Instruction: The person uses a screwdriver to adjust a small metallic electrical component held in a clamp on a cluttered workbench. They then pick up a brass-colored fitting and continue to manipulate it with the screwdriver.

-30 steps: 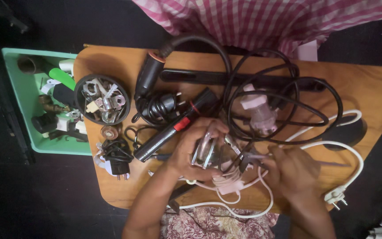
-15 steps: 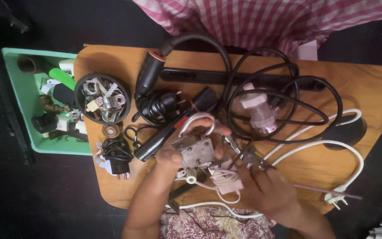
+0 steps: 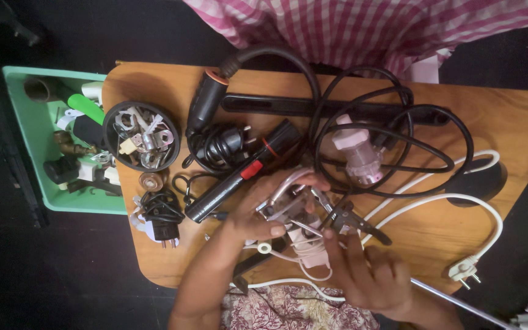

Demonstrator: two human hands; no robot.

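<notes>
Two hands meet near the front edge of a wooden table [image 3: 520,122]. The left hand [image 3: 264,211] has its fingers curled around a small metal part [image 3: 279,208], thumb on its near side, holding it just above a bundle of white cord [image 3: 307,250]. The right hand [image 3: 368,275] has its fingers closed on the handles of black pliers [image 3: 343,217], whose tip touches the metal part. Just behind the hands lie a black tube with a red button [image 3: 239,174] and coils of black cable [image 3: 392,140] around a pink plastic piece [image 3: 359,153]. A black bowl of metal bits [image 3: 142,135] stands at the table's left end, beside a green tray [image 3: 25,153].
</notes>
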